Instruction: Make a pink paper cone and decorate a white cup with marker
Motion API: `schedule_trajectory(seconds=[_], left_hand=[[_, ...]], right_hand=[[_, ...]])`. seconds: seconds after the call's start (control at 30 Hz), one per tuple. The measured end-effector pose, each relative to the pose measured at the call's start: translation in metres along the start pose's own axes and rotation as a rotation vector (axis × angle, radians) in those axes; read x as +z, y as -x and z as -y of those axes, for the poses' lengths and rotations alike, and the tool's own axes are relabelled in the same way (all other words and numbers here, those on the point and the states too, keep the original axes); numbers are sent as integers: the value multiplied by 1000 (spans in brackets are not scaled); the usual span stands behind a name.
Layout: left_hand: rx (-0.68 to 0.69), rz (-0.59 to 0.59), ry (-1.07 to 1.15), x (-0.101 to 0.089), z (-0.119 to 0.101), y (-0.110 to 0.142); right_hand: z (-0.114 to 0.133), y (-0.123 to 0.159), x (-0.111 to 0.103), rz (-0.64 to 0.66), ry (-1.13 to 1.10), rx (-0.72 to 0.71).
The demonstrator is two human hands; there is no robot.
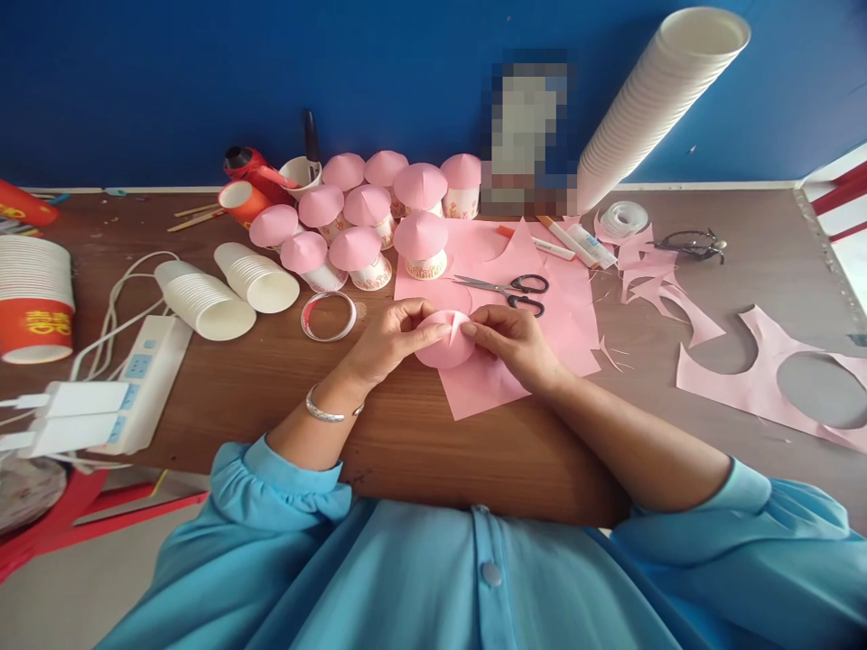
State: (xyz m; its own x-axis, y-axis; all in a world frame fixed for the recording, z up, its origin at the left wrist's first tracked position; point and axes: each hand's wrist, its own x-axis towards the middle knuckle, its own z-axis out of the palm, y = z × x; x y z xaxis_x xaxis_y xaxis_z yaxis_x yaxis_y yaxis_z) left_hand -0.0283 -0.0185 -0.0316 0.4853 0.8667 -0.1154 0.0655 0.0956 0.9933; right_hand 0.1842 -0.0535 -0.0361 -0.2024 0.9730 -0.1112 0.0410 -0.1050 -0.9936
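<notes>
Between my hands is a pink paper circle (pixel 437 355) with a slit, its cut edges standing up slightly near the middle. My left hand (pixel 396 338) pinches it at the left of the slit, thumb on top. From the other side my right hand (pixel 515 341) grips the paper close to the slit. Just beyond lie scissors (pixel 505 287) with black handles, resting on pink paper sheets (pixel 562 316). Farther back stand several paper cups (pixel 426 264) topped with pink paper cones (pixel 421 235).
At left are stacked white cups (pixel 207 302), a power strip (pixel 145 384) with cables, and a tape roll (pixel 329 316). A tall cup stack (pixel 664 108) leans at the back right. Markers (pixel 575 242), clear tape (pixel 624 218) and paper offcuts (pixel 731 361) lie at right.
</notes>
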Motion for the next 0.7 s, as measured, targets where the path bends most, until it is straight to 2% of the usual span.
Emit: schedule_trajectory(seconds=[0.23,0.57,0.7], left_hand=[[-6,135,-23,-3,-7,1],[-35,54,-44,3,-9,1],[-41,80,-39,2,-8,1]], right_hand=[[-2,1,1,49,-140,90],[-1,3,2,42,-161,92],[1,4,2,58,-152,95]])
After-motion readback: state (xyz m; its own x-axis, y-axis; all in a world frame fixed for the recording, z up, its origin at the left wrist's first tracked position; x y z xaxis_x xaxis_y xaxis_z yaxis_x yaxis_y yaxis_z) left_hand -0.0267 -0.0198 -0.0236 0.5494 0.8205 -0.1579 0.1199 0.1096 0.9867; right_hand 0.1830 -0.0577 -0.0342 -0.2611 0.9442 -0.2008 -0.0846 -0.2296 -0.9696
